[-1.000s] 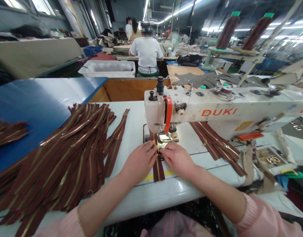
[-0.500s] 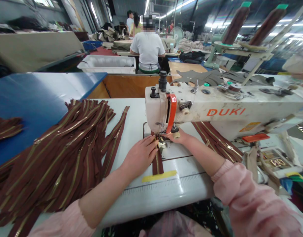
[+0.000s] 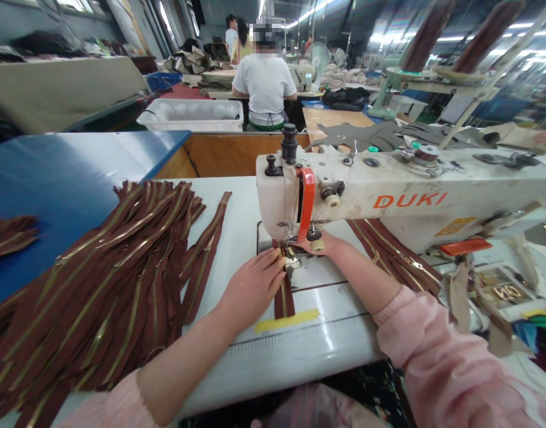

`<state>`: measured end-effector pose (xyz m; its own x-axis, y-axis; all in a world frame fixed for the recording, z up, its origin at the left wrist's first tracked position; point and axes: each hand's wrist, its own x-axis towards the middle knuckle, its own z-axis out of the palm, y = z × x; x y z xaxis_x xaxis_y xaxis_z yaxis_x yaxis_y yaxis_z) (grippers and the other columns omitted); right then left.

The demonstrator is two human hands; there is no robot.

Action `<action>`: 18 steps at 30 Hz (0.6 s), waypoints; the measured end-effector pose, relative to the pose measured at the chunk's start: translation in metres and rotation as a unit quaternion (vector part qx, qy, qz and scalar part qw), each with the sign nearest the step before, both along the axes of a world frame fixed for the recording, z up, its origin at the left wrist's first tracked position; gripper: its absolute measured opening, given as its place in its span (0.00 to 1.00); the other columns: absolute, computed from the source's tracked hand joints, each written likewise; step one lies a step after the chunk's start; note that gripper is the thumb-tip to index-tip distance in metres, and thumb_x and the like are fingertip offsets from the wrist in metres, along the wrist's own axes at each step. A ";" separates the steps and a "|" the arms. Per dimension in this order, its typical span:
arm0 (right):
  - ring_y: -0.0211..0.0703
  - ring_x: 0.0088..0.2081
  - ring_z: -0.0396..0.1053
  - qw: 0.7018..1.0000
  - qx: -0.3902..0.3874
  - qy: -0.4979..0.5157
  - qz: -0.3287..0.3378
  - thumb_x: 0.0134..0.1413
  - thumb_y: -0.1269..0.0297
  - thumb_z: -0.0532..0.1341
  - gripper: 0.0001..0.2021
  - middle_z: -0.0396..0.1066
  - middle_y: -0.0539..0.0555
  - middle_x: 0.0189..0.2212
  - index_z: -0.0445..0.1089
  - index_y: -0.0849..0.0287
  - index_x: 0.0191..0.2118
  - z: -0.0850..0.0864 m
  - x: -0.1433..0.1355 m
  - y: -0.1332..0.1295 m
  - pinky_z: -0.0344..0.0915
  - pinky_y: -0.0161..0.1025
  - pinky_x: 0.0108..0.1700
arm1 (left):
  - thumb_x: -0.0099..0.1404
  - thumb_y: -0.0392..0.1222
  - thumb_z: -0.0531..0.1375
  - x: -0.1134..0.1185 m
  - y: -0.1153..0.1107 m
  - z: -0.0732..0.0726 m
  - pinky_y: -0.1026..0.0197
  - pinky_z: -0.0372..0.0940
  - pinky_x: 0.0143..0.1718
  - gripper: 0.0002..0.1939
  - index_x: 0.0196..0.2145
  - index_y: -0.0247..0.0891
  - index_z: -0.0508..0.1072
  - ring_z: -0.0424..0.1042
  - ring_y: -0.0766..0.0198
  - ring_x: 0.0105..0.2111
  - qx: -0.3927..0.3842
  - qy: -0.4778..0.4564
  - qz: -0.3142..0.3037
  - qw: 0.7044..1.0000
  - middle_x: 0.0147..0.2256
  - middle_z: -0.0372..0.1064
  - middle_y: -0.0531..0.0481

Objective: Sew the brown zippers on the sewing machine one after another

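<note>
A brown zipper [image 3: 284,297] with gold teeth lies lengthwise under the needle area of a white sewing machine [image 3: 344,187]. My left hand [image 3: 255,285] is at its left edge, fingers close together and closed on the zipper just in front of the presser foot [image 3: 291,252]. From the other side, my right hand [image 3: 328,245] reaches in beside the needle. Its fingertips are partly hidden behind the machine's head and small fittings, so their grip does not show. The zipper's near end rests by a yellow tape strip [image 3: 288,321].
A large heap of brown zippers [image 3: 107,267] covers the left side of the sewing table [image 3: 299,351]. More zippers [image 3: 397,258] lie under the machine arm. At right is a tray of metal parts [image 3: 507,291]. A seated person [image 3: 264,86] works ahead, beside a white bin [image 3: 192,116].
The view has shifted slightly. Both hands stay by the needle, and the zipper shows no clear movement.
</note>
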<state>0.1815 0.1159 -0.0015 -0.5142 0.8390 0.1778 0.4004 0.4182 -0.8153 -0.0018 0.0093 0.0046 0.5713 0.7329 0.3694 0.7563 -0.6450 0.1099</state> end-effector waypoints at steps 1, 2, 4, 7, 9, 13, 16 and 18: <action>0.45 0.43 0.72 1.000 -0.001 -0.003 0.009 0.47 0.71 0.65 0.07 0.77 0.52 0.36 0.75 0.61 0.35 0.002 0.000 -0.001 0.66 0.42 0.51 | 0.72 0.40 0.46 0.001 0.001 0.001 0.51 0.62 0.57 0.17 0.50 0.35 0.70 0.65 0.58 0.55 0.002 0.002 0.000 1.000 0.51 0.69 0.43; 0.45 0.44 0.72 1.000 -0.003 -0.007 0.019 0.47 0.72 0.65 0.07 0.77 0.52 0.38 0.75 0.61 0.35 0.003 0.001 -0.002 0.65 0.43 0.53 | 0.72 0.40 0.46 0.001 0.002 0.001 0.52 0.62 0.57 0.17 0.50 0.35 0.69 0.65 0.58 0.55 0.003 0.004 0.001 1.000 0.51 0.69 0.43; 0.46 0.46 0.72 0.999 -0.005 -0.017 0.034 0.48 0.74 0.64 0.07 0.77 0.53 0.40 0.75 0.60 0.35 0.007 0.003 -0.004 0.64 0.43 0.54 | 0.72 0.40 0.45 0.003 0.003 0.003 0.52 0.62 0.57 0.18 0.50 0.34 0.69 0.65 0.58 0.55 0.009 0.006 -0.002 1.000 0.51 0.70 0.43; 0.45 0.44 0.72 0.999 -0.011 -0.028 0.035 0.49 0.76 0.62 0.07 0.77 0.52 0.39 0.75 0.60 0.33 0.012 0.005 -0.006 0.64 0.42 0.54 | 0.73 0.40 0.45 0.004 0.001 0.004 0.53 0.61 0.58 0.19 0.49 0.32 0.70 0.66 0.58 0.54 0.022 0.004 -0.019 1.000 0.50 0.71 0.42; 0.46 0.43 0.73 0.999 -0.017 -0.036 0.034 0.48 0.77 0.61 0.07 0.77 0.52 0.37 0.75 0.60 0.31 0.015 0.007 -0.006 0.66 0.43 0.52 | 0.73 0.41 0.45 0.003 -0.003 0.003 0.53 0.61 0.58 0.19 0.49 0.31 0.71 0.66 0.58 0.54 0.025 0.000 -0.023 0.999 0.49 0.71 0.42; 0.48 0.40 0.73 0.998 -0.025 -0.047 0.032 0.46 0.76 0.63 0.05 0.78 0.52 0.34 0.75 0.61 0.30 0.018 0.010 -0.005 0.68 0.45 0.49 | 0.72 0.42 0.46 0.002 -0.007 0.002 0.52 0.62 0.58 0.18 0.50 0.32 0.70 0.65 0.57 0.55 0.007 -0.008 -0.015 1.000 0.51 0.70 0.42; 0.48 0.40 0.73 0.998 -0.026 -0.045 0.032 0.46 0.76 0.64 0.05 0.78 0.51 0.34 0.76 0.61 0.30 0.019 0.009 -0.006 0.68 0.44 0.48 | 0.72 0.42 0.46 0.002 -0.005 0.001 0.51 0.62 0.58 0.18 0.50 0.33 0.70 0.65 0.57 0.55 -0.003 -0.013 -0.016 1.000 0.52 0.70 0.42; 0.48 0.41 0.73 0.999 -0.022 -0.037 0.026 0.47 0.75 0.63 0.05 0.77 0.52 0.34 0.76 0.61 0.31 0.018 0.009 -0.007 0.68 0.44 0.49 | 0.72 0.43 0.46 0.002 -0.004 0.000 0.51 0.62 0.58 0.18 0.51 0.34 0.70 0.65 0.57 0.55 0.001 -0.015 -0.018 1.000 0.51 0.69 0.43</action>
<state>0.1900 0.1087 0.0165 -0.5684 0.8166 0.1006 0.4392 0.4046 -0.8021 0.0004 0.0058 0.0046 0.5861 0.7114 0.3877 0.7287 -0.6721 0.1318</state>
